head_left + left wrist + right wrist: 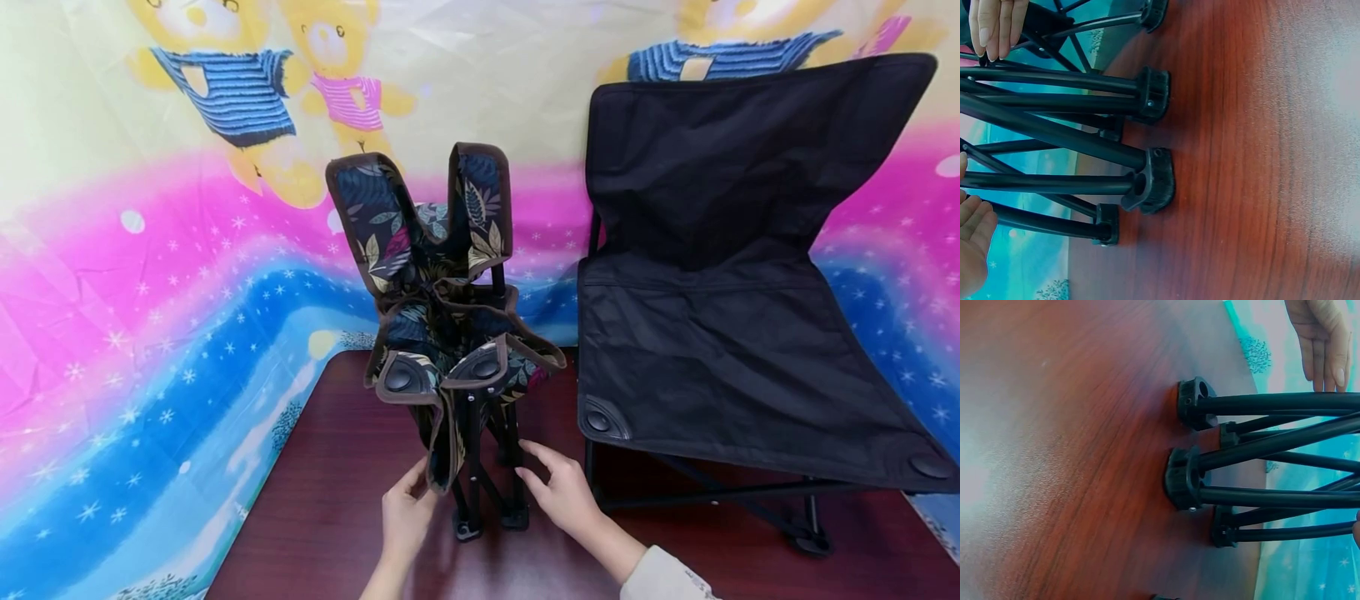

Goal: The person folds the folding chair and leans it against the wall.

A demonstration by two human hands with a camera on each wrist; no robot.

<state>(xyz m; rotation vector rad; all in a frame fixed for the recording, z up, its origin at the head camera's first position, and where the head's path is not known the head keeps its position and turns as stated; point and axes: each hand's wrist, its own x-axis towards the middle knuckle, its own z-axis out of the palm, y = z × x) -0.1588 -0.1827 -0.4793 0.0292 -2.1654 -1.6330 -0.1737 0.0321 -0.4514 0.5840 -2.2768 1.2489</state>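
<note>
A leaf-patterned folding chair (480, 196) stands partly folded on the table, its fabric bunched and its black legs (1054, 131) drawn close together. My left hand (407, 512) is at the chair's left side, by a hanging fabric corner; its fingers look straight in the right wrist view, beside a leg. On the other side, my right hand (562, 487) has its fingertips at a leg, with straight fingers in the left wrist view. Black plastic feet (1182, 481) rest on the tabletop. Whether the left fingertips touch the fabric or a leg is partly hidden.
A larger black folding chair (697, 333) stands unfolded to the right, close to my right hand. Beneath both chairs is a dark red wooden table (300, 517). A backdrop with teddy bears (225, 92) hangs behind.
</note>
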